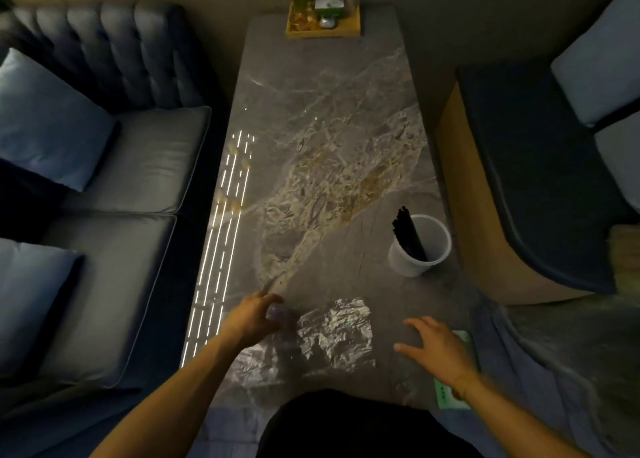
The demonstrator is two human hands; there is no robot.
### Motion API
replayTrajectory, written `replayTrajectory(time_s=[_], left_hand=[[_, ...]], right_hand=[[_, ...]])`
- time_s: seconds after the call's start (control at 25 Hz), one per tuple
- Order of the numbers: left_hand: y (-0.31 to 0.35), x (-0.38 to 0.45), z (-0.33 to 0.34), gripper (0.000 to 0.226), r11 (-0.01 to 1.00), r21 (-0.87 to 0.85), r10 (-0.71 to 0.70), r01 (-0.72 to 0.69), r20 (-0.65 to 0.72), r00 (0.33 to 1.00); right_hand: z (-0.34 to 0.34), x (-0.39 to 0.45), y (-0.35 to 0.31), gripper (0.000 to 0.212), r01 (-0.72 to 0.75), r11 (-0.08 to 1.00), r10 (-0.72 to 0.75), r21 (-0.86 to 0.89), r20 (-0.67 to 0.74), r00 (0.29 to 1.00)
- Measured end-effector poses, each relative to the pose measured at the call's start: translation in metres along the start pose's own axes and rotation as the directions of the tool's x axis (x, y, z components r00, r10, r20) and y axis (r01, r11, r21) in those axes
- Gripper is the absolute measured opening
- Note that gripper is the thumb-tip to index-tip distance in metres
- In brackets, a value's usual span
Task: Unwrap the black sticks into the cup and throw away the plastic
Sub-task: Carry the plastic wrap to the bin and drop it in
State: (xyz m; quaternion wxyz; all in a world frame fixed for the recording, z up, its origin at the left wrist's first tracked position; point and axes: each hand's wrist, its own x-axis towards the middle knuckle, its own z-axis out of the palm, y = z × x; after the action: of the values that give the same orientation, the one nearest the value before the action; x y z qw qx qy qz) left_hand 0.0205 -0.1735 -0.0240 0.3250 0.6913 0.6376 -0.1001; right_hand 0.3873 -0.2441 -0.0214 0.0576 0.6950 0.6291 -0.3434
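1. head view: the sticks point(408, 234) stand bundled in one white cup point(420, 249) at about 2 o'clock on the tabletop point(329, 111), leaning against the cup's left wall. i cannot count them; they read as one dark bunch.
2. the plastic point(334, 333), one crinkled clear sheet, lies flat on the tabletop at 6 o'clock, close to the person and between the two hands.
3. the left hand point(254, 317) is at 7 o'clock, its fingers point(273, 300) curled onto the sheet's left edge; it looks like a light pinch or press, though the dim light leaves the actual hold unclear.
4. the right hand point(438, 348) is at 5 o'clock, spread and released, grasping nothing, just beside the sheet's right edge without touching it.
5. judging by the layout, the unwrapping is done and only discarding the plastic remains.
6. risks: the sheet is thin and slippery, so a one-sided pull could let it slide off the near edge or tear; gathering it with a wide sweep toward 2 o'clock could knock the light cup, top-heavy with the leaning sticks.
7. no bin is visible, so where the sheet goes cannot be told.
8. counts: two hands, one cup, one sheet, one green card point(446, 393) under the right wrist, one tray point(323, 24) at 12 o'clock.
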Motion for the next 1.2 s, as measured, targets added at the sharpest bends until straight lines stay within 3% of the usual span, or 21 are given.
replayTrajectory(time_s=[0.12, 0.24, 0.48, 0.64, 0.72, 0.88, 1.08, 1.2], left_hand=[[-0.035, -0.012, 0.002, 0.062, 0.991, 0.131, -0.017, 0.014, 0.02, 1.0], [-0.051, -0.015, 0.005, 0.062, 0.985, 0.172, 0.036, -0.033, -0.011, 0.999], [-0.058, -0.006, 0.01, 0.028, 0.989, 0.113, 0.093, -0.091, -0.013, 0.996], [-0.06, 0.002, 0.006, 0.014, 0.997, 0.016, 0.069, -0.07, 0.049, 0.996], [-0.061, 0.006, 0.001, 0.011, 0.991, -0.09, 0.101, -0.094, 0.079, 0.992], [-0.054, 0.01, -0.002, 0.004, 0.937, -0.273, 0.246, -0.22, 0.065, 0.967], [-0.007, 0.006, 0.012, 0.024, 0.824, -0.454, 0.428, -0.338, 0.11, 0.897], [0.038, -0.007, 0.031, 0.025, 0.758, -0.553, 0.485, -0.347, 0.122, 0.866]], right_hand=[[0.016, 0.009, -0.034, 0.072, -0.02, 1.0, 0.021, -0.014, 0.065, 0.998], [0.029, 0.017, -0.058, 0.059, -0.132, 0.99, 0.125, 0.047, 0.126, 0.984], [0.059, 0.012, -0.071, 0.046, -0.29, 0.933, 0.264, 0.213, 0.139, 0.954], [0.077, 0.003, -0.068, 0.034, -0.328, 0.836, 0.32, 0.44, 0.095, 0.943], [0.083, -0.007, -0.068, 0.027, -0.353, 0.717, 0.374, 0.601, 0.095, 0.922], [0.081, -0.039, -0.06, 0.016, -0.327, 0.266, 0.474, 0.907, 0.172, 0.863], [0.079, -0.092, -0.048, 0.036, -0.028, -0.066, 0.569, 0.997, 0.061, 0.82], [0.083, -0.125, -0.04, 0.041, 0.084, -0.187, 0.577, 0.979, 0.04, 0.816]])
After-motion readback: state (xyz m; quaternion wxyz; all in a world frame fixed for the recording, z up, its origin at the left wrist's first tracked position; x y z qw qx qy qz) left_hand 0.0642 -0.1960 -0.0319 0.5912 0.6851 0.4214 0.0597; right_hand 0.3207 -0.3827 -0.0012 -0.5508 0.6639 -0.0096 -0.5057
